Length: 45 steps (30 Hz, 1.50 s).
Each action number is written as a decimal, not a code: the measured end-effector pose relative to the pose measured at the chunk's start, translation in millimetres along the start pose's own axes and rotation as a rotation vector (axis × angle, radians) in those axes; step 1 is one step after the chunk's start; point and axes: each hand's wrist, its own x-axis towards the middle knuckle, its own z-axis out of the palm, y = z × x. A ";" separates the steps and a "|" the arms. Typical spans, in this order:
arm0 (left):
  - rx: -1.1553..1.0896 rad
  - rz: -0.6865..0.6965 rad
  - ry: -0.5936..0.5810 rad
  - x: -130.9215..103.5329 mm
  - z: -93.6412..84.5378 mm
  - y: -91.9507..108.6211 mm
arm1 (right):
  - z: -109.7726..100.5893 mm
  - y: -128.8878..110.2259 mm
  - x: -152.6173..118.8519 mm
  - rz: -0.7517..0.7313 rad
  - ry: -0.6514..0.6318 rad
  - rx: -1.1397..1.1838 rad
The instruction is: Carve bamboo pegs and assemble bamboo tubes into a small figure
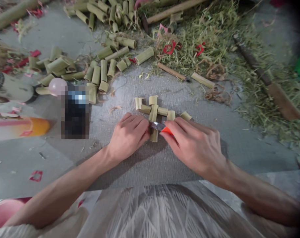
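Fingers curled, my left hand (130,135) is closed at the left side of a small figure of joined bamboo pieces (153,113); what it pinches is hidden. My right hand (193,142) grips an orange-handled knife (166,130), whose metal blade points left toward my left fingertips and crosses over the lower part of the figure. The figure lies on the grey table, with a vertical strip in the middle, side pieces left and right, and short curved pieces at its ends. One pale piece (185,116) shows just beyond my right hand.
Cut bamboo tubes (95,75) lie beyond my left hand, near a blurred dark object (75,114) and a pale pink ball (57,86). Shavings (196,33) spread across the back right, with a long wooden-handled blade (283,100). A pink bin (7,211) stands lower left.
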 end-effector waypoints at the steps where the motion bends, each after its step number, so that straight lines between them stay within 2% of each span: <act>1: 0.006 0.004 0.003 0.0 0.2 0.0 | 1.7 -1.6 -1.0 0.007 0.008 0.004; 6: 0.014 0.022 0.011 -1.2 1.4 1.4 | -0.6 1.2 0.5 0.041 0.053 -0.005; 11: -0.018 0.047 0.039 -0.2 0.0 5.6 | -18.6 22.7 7.9 0.216 0.195 0.033; 13: -0.106 -0.029 0.070 1.1 -3.4 3.8 | -21.6 29.4 8.6 0.240 0.208 0.065; 16: -0.224 -0.238 0.151 1.4 -10.4 -6.9 | -19.5 34.1 7.7 0.244 0.206 0.097; 20: -0.141 -0.419 0.289 -0.7 -16.8 -24.3 | -13.0 36.9 7.2 0.241 0.217 0.114; 23: -0.100 -0.321 0.288 -0.4 -17.6 -22.0 | -10.0 38.6 7.5 0.233 0.218 0.125; 25: -0.079 -0.167 0.215 0.9 -16.8 -12.2 | -9.1 39.3 7.6 0.224 0.211 0.133; 27: -0.091 -0.082 0.115 2.3 -14.9 -1.0 | -8.6 39.6 7.4 0.219 0.202 0.140; 30: -0.166 -0.097 -0.018 3.1 -11.1 9.0 | -7.4 39.6 7.4 0.218 0.200 0.145; 32: -0.230 -0.128 -0.055 3.2 -9.1 9.6 | -6.3 39.7 7.6 0.215 0.199 0.155; 35: -0.277 -0.141 -0.051 3.7 -7.2 6.2 | -5.0 39.7 8.2 0.204 0.198 0.171; 41: -0.304 -0.160 0.030 5.6 -3.5 2.9 | -3.4 38.0 8.6 0.195 0.188 0.183; 45: -0.193 -0.142 0.047 4.8 -5.8 2.5 | -2.9 37.8 8.4 0.200 0.188 0.189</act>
